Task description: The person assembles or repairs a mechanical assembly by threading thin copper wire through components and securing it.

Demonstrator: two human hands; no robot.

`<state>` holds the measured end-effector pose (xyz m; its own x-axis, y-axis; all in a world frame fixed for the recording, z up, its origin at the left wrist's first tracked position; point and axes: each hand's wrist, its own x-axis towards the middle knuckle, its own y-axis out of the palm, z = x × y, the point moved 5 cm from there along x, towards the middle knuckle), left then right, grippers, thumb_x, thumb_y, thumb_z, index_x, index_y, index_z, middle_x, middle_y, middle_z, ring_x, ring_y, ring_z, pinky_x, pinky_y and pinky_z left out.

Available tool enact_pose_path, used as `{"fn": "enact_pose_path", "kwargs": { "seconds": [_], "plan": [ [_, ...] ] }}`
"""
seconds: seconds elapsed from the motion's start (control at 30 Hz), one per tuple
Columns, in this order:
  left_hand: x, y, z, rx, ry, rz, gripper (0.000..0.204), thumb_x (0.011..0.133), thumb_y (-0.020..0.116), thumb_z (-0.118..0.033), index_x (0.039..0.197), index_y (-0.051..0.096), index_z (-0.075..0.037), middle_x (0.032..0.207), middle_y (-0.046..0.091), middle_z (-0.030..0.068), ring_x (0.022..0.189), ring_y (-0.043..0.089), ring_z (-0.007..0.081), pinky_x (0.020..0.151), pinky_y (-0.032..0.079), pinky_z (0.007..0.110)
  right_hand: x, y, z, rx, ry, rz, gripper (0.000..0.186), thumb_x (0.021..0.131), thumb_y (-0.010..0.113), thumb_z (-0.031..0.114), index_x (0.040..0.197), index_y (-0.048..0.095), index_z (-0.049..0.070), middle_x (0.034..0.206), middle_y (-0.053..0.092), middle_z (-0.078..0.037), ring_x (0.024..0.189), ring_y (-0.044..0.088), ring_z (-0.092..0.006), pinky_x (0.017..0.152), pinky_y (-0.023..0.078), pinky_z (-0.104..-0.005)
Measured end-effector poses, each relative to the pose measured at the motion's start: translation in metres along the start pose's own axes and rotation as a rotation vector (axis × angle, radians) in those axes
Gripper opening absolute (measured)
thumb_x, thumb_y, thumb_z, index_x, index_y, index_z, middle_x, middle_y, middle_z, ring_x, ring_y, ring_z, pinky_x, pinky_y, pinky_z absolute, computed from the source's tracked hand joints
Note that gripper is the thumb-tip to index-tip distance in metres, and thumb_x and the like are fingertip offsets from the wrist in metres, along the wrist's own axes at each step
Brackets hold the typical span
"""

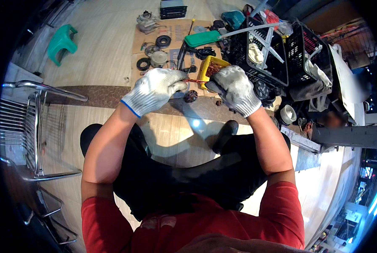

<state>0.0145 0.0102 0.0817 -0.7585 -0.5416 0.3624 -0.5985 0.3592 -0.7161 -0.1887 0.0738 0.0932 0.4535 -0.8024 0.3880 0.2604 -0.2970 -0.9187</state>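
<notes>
Both gloved hands pinched a thin reddish strand [194,80]; left hand [154,89] closed on one end; right hand [234,87] gripped the other, near a yellow tray [206,67]

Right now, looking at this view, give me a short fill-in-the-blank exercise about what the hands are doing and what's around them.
1. Both hands, left hand and right hand, wear white knitted ____.
2. The small bin just beyond the hands is coloured ____.
3. The plastic stool at the upper left is coloured ____.
4. The metal chair stands on the person's ____ side.

Missing words: gloves; yellow; green; left
</notes>
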Motion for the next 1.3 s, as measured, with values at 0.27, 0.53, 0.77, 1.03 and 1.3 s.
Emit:
{"fn": "enact_pose_path", "kwargs": {
  "seconds": [0.27,0.53,0.77,1.03,1.3],
  "plan": [
    [0.0,0.021,-0.015,0.652,0.076,0.088,0.024,0.089,0.065,-0.031,0.089,0.064,-0.007,0.076,0.065,0.0113,0.073,0.065,0.033,0.072,0.052,0.047,-0.005,0.004,-0.014,0.027,0.105,0.182,0.026,0.07,0.067,0.01,0.095,0.069,0.007,0.089,0.069,-0.016,0.086,0.068,-0.0351,0.079,0.054,-0.0438],
    [-0.014,0.024,-0.01,0.289,0.343,0.081,0.015,0.091,0.057,-0.009,0.101,0.067,-0.004,0.095,0.066,0.0155,0.083,0.067,0.034,0.069,0.056,0.043,-0.004,0.0,0.001,-0.224,-0.025,0.161,0.01,0.078,0.061,0.014,0.086,0.064,0.009,0.083,0.066,-0.008,0.085,0.067,-0.0266,0.077,0.052,-0.0391],
    [-0.007,0.025,-0.012,0.276,0.323,0.001,0.011,0.092,0.058,-0.01,0.095,0.066,-0.003,0.089,0.066,0.0145,0.079,0.067,0.0339,0.067,0.055,0.042,-0.006,-0.004,0.002,-0.237,-0.041,0.081,0.014,0.078,0.069,0.018,0.089,0.068,0.009,0.084,0.066,-0.01,0.085,0.066,-0.0302,0.08,0.051,-0.0419],
    [0.002,0.035,-0.01,0.445,-0.131,0.127,0.03,0.091,0.065,-0.036,0.09,0.066,-0.006,0.087,0.068,0.0134,0.078,0.067,0.0319,0.069,0.054,0.043,-0.007,0.002,-0.001,-0.265,-0.032,0.133,0.015,0.077,0.063,0.012,0.09,0.067,0.01,0.086,0.068,-0.009,0.088,0.068,-0.0278,0.08,0.053,-0.0399],
    [0.006,0.043,-0.029,0.524,0.042,-0.003,0.019,0.088,0.066,-0.024,0.103,0.069,-0.012,0.086,0.07,0.0102,0.082,0.069,0.0272,0.071,0.053,0.041,-0.003,0.012,0.007,-0.202,-0.043,0.179,0.012,0.083,0.06,0.013,0.09,0.067,0.007,0.084,0.068,-0.011,0.085,0.069,-0.0292,0.08,0.053,-0.0408]
  ]
}}
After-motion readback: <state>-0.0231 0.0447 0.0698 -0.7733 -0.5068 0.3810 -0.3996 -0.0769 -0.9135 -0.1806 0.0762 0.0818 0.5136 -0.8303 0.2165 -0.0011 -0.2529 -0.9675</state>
